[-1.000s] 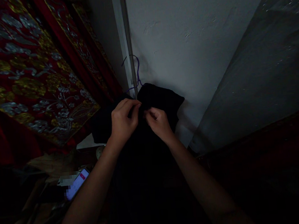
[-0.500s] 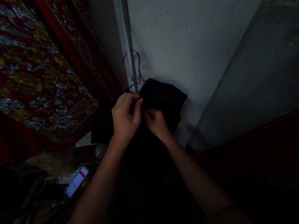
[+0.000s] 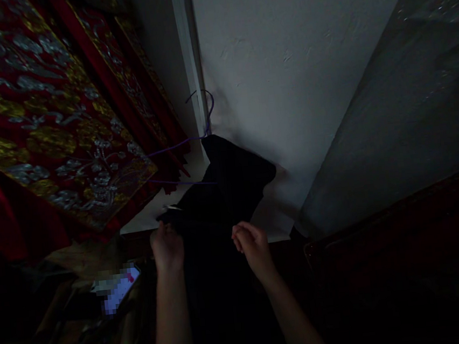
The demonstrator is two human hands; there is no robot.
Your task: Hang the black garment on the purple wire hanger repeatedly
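A dark garment [image 3: 240, 179] hangs by one side from a purple wire hanger [image 3: 210, 109]. The hanger's left arm is bare and sticks out toward the red cloth. My left hand [image 3: 167, 248] is closed on the garment's left edge, with the fingertips partly hidden in shadow. Lower right of the hanger, my right hand [image 3: 255, 245] pinches the same dark fabric. Between both hands the cloth is stretched, and its lower part fades into darkness. A small pale strip [image 3: 172, 207] shows at the garment's edge above my left hand.
Red cloth with gold and silver embroidery [image 3: 46, 119] hangs at the left. A pale vertical pipe [image 3: 188, 46] runs along the white wall [image 3: 266, 44]. A lit phone [image 3: 121, 290] lies at lower left. Plastic-like sheeting [image 3: 402, 106] covers the right side.
My hands have moved down and apart. The garment's left side has come off the hanger, baring the purple wire, and the hanger has tilted.
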